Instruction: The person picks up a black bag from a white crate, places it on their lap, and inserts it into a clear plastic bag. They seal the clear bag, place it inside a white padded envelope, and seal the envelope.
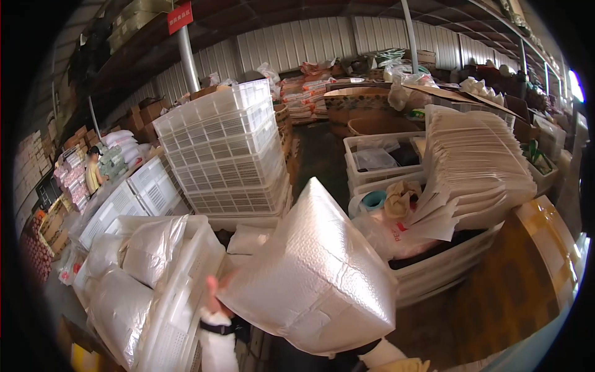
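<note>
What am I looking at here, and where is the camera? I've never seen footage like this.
There is no machine here. A person wears one camera on the head, looking forward and down through a wide lens. They hold up a big white bubble-wrapped parcel. The left hand rests against its left edge. The right hand is hidden beneath it, and only a white sleeve shows. Around them are stacked white plastic lattice crates and a pile of white padded envelopes. Another person stands far left.

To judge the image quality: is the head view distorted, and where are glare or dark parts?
Head view: strong fisheye bending, seen on the stacked crates; black corners around the round image; blown-out glare at the opening far right; the bubble-wrap parcel shines bright; shelves upper left are dim.
</note>
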A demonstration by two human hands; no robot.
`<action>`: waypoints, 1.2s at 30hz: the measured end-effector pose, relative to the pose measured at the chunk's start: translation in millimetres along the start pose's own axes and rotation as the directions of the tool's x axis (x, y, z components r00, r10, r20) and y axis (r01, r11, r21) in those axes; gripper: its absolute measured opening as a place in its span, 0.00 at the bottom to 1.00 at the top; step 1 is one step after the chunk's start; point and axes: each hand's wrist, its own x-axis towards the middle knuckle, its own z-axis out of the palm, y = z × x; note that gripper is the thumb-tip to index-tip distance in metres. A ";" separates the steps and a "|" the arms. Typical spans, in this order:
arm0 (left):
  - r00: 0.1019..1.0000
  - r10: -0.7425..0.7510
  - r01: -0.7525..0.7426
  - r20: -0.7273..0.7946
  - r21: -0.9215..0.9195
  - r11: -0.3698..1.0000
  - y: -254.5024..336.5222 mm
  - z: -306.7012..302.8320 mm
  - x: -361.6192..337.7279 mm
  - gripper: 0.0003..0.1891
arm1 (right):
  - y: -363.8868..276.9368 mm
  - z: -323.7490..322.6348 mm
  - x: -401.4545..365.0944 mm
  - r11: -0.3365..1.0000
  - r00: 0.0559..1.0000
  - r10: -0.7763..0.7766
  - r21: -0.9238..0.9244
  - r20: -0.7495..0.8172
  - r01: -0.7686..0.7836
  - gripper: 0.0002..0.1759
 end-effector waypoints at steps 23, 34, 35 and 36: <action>0.864 0.406 -0.395 -0.298 0.101 0.913 -167.1 9.9 -1.9 0.35 | -58.2 36.6 -38.4 0.821 0.925 -0.329 -0.426 0.188 0.379 0.45; 0.924 0.065 -0.096 -0.377 -0.065 0.993 -158.0 -9.9 -82.4 0.43 | -57.1 -18.7 4.2 0.891 0.963 -0.123 -0.453 -0.239 0.002 0.26; 0.922 -0.029 -0.012 -0.386 -0.105 0.994 -159.9 -6.3 -88.8 0.47 | -58.9 -38.4 3.4 0.880 0.963 -0.061 -0.470 -0.261 -0.071 0.26; 0.903 -0.108 0.052 -0.416 -0.143 0.988 -158.6 -2.5 -90.8 0.47 | -60.0 -52.3 2.3 0.864 0.959 -0.001 -0.483 -0.284 -0.142 0.26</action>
